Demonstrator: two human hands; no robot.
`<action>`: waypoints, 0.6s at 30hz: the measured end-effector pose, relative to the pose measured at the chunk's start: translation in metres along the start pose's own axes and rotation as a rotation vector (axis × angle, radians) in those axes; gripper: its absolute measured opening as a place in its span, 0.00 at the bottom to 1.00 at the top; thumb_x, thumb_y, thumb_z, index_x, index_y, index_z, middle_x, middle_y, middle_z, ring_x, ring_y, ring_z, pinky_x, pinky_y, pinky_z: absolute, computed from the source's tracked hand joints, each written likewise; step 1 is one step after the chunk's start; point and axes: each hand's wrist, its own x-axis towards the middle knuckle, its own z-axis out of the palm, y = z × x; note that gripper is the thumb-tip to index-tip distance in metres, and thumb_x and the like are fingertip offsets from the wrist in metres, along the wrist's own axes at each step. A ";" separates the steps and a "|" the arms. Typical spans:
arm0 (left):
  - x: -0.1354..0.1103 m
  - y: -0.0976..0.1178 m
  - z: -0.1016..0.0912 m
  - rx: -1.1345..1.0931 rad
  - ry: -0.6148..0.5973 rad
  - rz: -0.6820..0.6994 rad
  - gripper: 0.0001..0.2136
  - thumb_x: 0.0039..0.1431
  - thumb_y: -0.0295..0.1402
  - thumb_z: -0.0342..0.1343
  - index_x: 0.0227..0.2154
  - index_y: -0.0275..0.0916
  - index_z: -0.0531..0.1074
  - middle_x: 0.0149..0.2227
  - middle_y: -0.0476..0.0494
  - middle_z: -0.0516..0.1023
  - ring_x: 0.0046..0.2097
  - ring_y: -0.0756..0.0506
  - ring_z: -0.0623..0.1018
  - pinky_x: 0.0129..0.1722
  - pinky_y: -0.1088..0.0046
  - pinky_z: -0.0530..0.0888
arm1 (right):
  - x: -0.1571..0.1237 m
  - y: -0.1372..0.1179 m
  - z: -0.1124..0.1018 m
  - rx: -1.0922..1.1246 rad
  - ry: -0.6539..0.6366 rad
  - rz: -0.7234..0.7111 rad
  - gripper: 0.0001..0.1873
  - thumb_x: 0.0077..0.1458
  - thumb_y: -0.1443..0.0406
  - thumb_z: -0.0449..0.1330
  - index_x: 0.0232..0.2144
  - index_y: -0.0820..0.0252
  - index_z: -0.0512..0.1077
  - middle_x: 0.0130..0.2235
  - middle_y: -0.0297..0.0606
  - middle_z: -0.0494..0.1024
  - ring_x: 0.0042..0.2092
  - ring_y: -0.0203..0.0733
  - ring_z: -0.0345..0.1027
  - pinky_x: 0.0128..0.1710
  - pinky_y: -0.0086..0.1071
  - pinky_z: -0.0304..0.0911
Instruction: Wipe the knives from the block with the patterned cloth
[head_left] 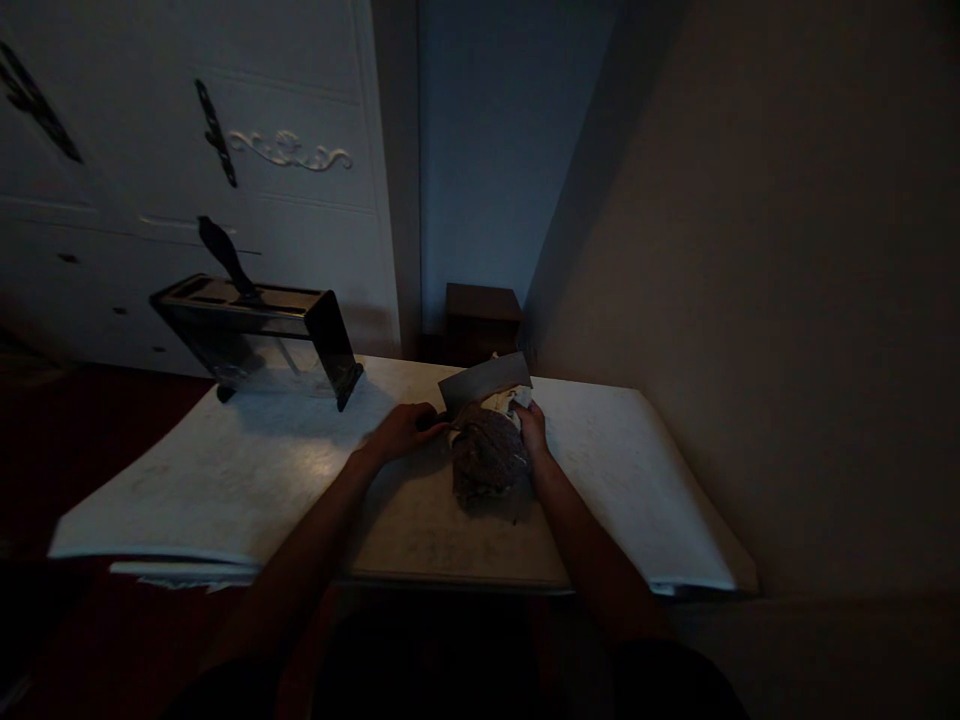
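Note:
A cleaver with a broad grey blade is held above the table, its edges tilted. My left hand is closed around its dark handle, at the left end of the blade. In my right hand is a bunched brown and whitish cloth, gripped near its upper right side. The cloth lies against the lower part of the blade and hides it there. Some of the cloth hangs down between my hands, over the table. Dim light hides the finer detail of my fingers.
A knife block with a clear front stands on the table at the left, with one black knife handle sticking up from it. A white cabinet stands behind. A brown box sits beyond the table; a wall rises at right.

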 end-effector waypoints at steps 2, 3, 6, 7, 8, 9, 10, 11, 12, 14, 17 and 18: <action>-0.001 0.002 -0.003 0.003 -0.002 -0.037 0.20 0.56 0.51 0.52 0.31 0.37 0.76 0.26 0.44 0.77 0.28 0.47 0.74 0.27 0.73 0.65 | 0.003 -0.001 -0.003 -0.014 0.033 -0.017 0.18 0.33 0.58 0.62 0.30 0.59 0.73 0.27 0.31 0.78 0.31 0.41 0.69 0.35 0.33 0.63; -0.002 0.002 -0.004 0.002 0.003 -0.052 0.20 0.55 0.51 0.52 0.31 0.37 0.76 0.26 0.44 0.77 0.27 0.47 0.74 0.27 0.74 0.65 | 0.004 -0.002 -0.004 -0.023 0.051 -0.029 0.17 0.33 0.58 0.62 0.30 0.58 0.72 0.27 0.31 0.78 0.31 0.41 0.69 0.35 0.33 0.63; -0.003 0.004 -0.005 -0.022 0.039 -0.075 0.20 0.54 0.51 0.54 0.29 0.37 0.75 0.25 0.45 0.76 0.26 0.48 0.73 0.26 0.74 0.64 | 0.004 -0.005 -0.007 -0.055 0.108 -0.077 0.16 0.34 0.58 0.62 0.29 0.57 0.72 0.29 0.31 0.78 0.34 0.41 0.69 0.37 0.33 0.63; -0.003 0.004 -0.005 -0.029 0.052 -0.080 0.19 0.54 0.50 0.54 0.29 0.37 0.75 0.24 0.46 0.76 0.26 0.48 0.73 0.26 0.74 0.64 | 0.003 -0.006 -0.008 -0.066 0.123 -0.093 0.15 0.35 0.58 0.62 0.29 0.57 0.72 0.29 0.31 0.78 0.34 0.41 0.69 0.37 0.32 0.62; -0.004 0.004 -0.005 -0.030 0.069 -0.087 0.18 0.53 0.50 0.55 0.29 0.37 0.75 0.24 0.46 0.76 0.26 0.48 0.73 0.25 0.75 0.64 | 0.002 -0.007 -0.008 -0.078 0.139 -0.110 0.15 0.36 0.58 0.63 0.29 0.58 0.72 0.29 0.32 0.78 0.35 0.41 0.68 0.37 0.32 0.62; -0.004 0.004 -0.005 -0.027 0.088 -0.094 0.18 0.53 0.49 0.56 0.28 0.37 0.75 0.23 0.47 0.76 0.25 0.48 0.73 0.25 0.75 0.64 | 0.001 -0.008 -0.009 -0.091 0.156 -0.134 0.15 0.37 0.59 0.62 0.30 0.58 0.72 0.30 0.32 0.78 0.35 0.41 0.68 0.37 0.32 0.62; -0.004 0.004 -0.004 -0.019 0.112 -0.099 0.17 0.52 0.49 0.56 0.28 0.38 0.76 0.23 0.47 0.76 0.25 0.49 0.73 0.25 0.75 0.64 | 0.000 -0.008 -0.010 -0.102 0.179 -0.164 0.14 0.38 0.59 0.62 0.31 0.58 0.72 0.30 0.33 0.78 0.35 0.41 0.68 0.37 0.32 0.62; -0.004 0.003 -0.004 -0.010 0.137 -0.102 0.17 0.52 0.49 0.57 0.27 0.38 0.76 0.23 0.47 0.76 0.25 0.49 0.73 0.25 0.75 0.64 | 0.000 -0.009 -0.011 -0.109 0.209 -0.198 0.14 0.39 0.59 0.61 0.31 0.58 0.72 0.30 0.33 0.78 0.35 0.41 0.67 0.36 0.31 0.61; -0.004 0.002 -0.004 -0.005 0.167 -0.102 0.17 0.51 0.49 0.58 0.27 0.38 0.76 0.23 0.47 0.76 0.25 0.49 0.73 0.26 0.75 0.64 | -0.001 -0.009 -0.013 -0.114 0.246 -0.235 0.14 0.40 0.59 0.61 0.32 0.59 0.72 0.30 0.33 0.78 0.34 0.41 0.67 0.35 0.31 0.61; -0.004 0.000 -0.002 -0.011 0.223 -0.101 0.17 0.51 0.49 0.58 0.26 0.38 0.75 0.24 0.47 0.77 0.26 0.49 0.74 0.27 0.74 0.65 | -0.001 -0.009 -0.015 -0.118 0.320 -0.294 0.15 0.41 0.61 0.60 0.34 0.59 0.71 0.31 0.33 0.77 0.33 0.40 0.66 0.34 0.31 0.61; -0.004 -0.004 0.001 -0.047 0.285 -0.121 0.18 0.51 0.50 0.58 0.26 0.38 0.76 0.26 0.46 0.78 0.27 0.48 0.75 0.27 0.75 0.66 | -0.003 -0.013 -0.016 -0.140 0.368 -0.313 0.15 0.41 0.61 0.60 0.35 0.60 0.71 0.33 0.34 0.77 0.33 0.39 0.66 0.36 0.31 0.61; -0.003 -0.004 0.002 -0.061 0.301 -0.136 0.18 0.51 0.50 0.58 0.26 0.37 0.76 0.26 0.46 0.78 0.28 0.48 0.75 0.27 0.75 0.66 | -0.005 -0.014 -0.015 -0.158 0.356 -0.310 0.16 0.42 0.61 0.59 0.36 0.60 0.71 0.34 0.35 0.77 0.34 0.39 0.66 0.37 0.31 0.62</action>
